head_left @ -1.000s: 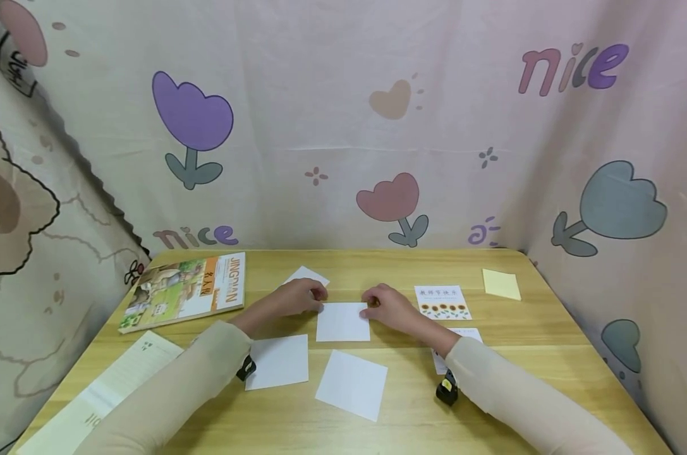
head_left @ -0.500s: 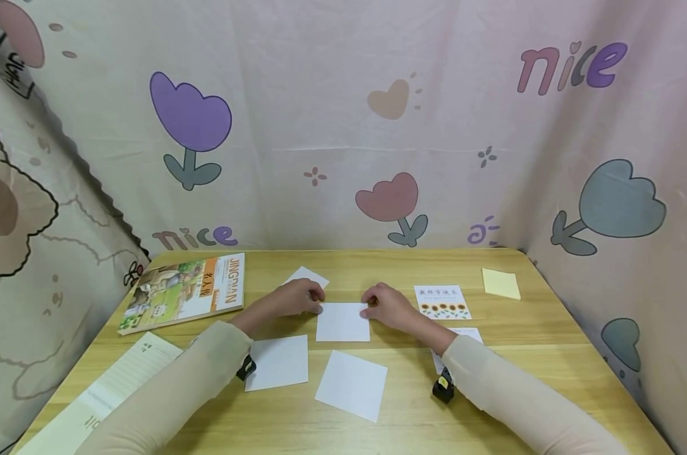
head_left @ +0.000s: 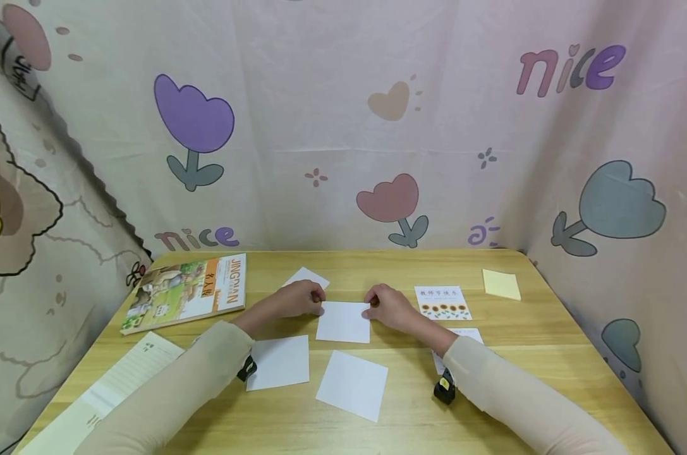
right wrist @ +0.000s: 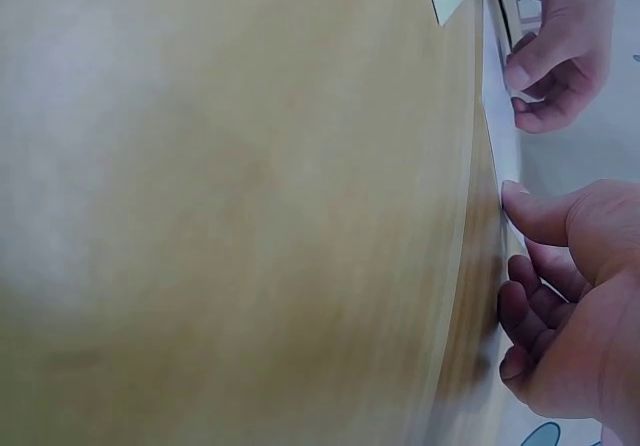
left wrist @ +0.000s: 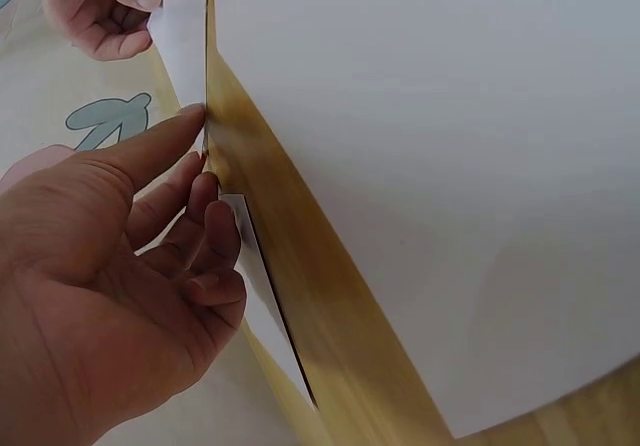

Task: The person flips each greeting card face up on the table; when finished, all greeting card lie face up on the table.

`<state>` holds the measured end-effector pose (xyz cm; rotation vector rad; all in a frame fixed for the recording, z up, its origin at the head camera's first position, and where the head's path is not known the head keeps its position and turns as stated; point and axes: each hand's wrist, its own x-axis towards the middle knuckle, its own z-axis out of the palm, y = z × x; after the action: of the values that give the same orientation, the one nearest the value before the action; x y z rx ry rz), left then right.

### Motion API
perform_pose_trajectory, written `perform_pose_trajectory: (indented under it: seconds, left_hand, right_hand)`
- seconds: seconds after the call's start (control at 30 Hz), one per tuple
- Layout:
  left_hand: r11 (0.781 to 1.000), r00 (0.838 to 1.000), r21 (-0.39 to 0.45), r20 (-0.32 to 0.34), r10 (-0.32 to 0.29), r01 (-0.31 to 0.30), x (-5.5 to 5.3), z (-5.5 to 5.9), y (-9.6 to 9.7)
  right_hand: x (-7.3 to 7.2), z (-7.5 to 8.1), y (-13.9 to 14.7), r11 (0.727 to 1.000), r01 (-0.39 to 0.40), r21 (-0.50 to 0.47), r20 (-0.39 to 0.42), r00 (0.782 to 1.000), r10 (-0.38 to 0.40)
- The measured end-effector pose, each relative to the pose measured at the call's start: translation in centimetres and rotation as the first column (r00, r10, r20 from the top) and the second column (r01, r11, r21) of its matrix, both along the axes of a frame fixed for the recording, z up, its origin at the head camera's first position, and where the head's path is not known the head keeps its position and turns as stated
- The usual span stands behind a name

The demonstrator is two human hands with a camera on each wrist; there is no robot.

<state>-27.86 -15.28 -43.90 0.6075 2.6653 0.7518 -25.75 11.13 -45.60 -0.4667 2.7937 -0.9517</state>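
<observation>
A square white card (head_left: 343,323) lies at the middle of the wooden table, between the two hands. Its far left corner is pinched by the left hand (head_left: 297,299), thumb and forefinger meeting at the card's edge in the left wrist view. The right hand (head_left: 392,308) pinches the far right corner, with its thumb (right wrist: 535,214) on the card and the other fingers curled. Closer to the person are two more white cards, one at the left (head_left: 279,362) and one in the middle (head_left: 352,385). Another white card (head_left: 308,276) is partly hidden behind the left hand.
An illustrated book (head_left: 184,292) lies at the back left, and an open notebook (head_left: 110,385) is partly under the left sleeve. At the right are a sunflower card (head_left: 442,303), a second printed card (head_left: 468,333) partly covered by the right arm, and a yellow sticky note (head_left: 501,284).
The right hand has shifted very slightly to the right, and the pinched card has turned a touch. Everything else on the table stays where it was.
</observation>
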Motion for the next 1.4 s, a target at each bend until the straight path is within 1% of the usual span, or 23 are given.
perform_pose_trajectory:
  seconds: [0.07,0.13,0.37,0.53,0.7,0.83,0.97,1.03,1.1,1.17,1.3,1.4]
  left_hand:
    - [1.000,1.000,-0.001,-0.007,-0.004,0.004,0.0,0.0,0.1]
    - [1.000,1.000,0.007,0.001,0.001,-0.001,0.1,-0.1,0.1]
    - [0.998,0.999,0.049,0.032,0.037,-0.038,0.1,-0.4,0.2]
    - [0.989,0.995,0.130,0.087,0.056,-0.067,0.1,-0.6,-0.2]
    - [0.978,0.994,0.200,0.103,0.043,-0.063,0.3,-0.4,-0.4]
    - [0.955,0.986,0.274,0.147,0.076,-0.114,0.4,-0.1,-0.5]
    - [0.928,0.981,0.336,0.159,0.115,-0.163,0.8,0.7,-0.4]
    - [0.916,0.982,0.365,0.142,0.122,-0.166,1.1,1.3,-0.4]
    - [0.906,0.986,0.395,0.122,0.116,-0.155,1.6,2.0,-0.4]
    - [0.889,0.987,0.431,0.117,0.113,-0.153,2.0,2.7,-0.3]
    - [0.850,0.986,0.503,0.120,0.114,-0.159,2.9,3.5,0.0]
    - [0.817,0.985,0.552,0.131,0.113,-0.167,3.7,3.8,0.4]
  right_hand:
    - [0.0,0.0,0.0,1.000,0.000,-0.004,0.001,1.000,0.000]
    - [0.0,-0.1,0.1,1.000,-0.007,-0.008,0.000,1.000,0.007]
    - [0.4,0.2,0.2,0.997,-0.011,-0.075,0.030,0.999,0.013]
    - [0.6,0.3,0.1,0.993,-0.014,-0.113,0.046,0.999,0.019]
    - [0.6,0.4,0.2,0.979,-0.019,-0.202,0.074,0.997,0.035]
    - [0.6,0.8,0.5,0.956,-0.036,-0.292,0.070,0.996,0.059]
    - [0.7,1.6,0.9,0.934,-0.016,-0.358,0.065,0.997,0.042]
    - [0.9,2.0,1.1,0.924,-0.013,-0.382,0.055,0.998,0.037]
    - [1.1,2.5,1.3,0.913,-0.011,-0.408,0.052,0.998,0.035]
    - [1.4,3.0,1.6,0.899,-0.012,-0.437,0.054,0.998,0.040]
    - [2.2,4.0,2.2,0.878,-0.009,-0.478,0.057,0.997,0.042]
    - [2.8,4.4,2.7,0.874,-0.006,-0.486,0.042,0.999,0.031]
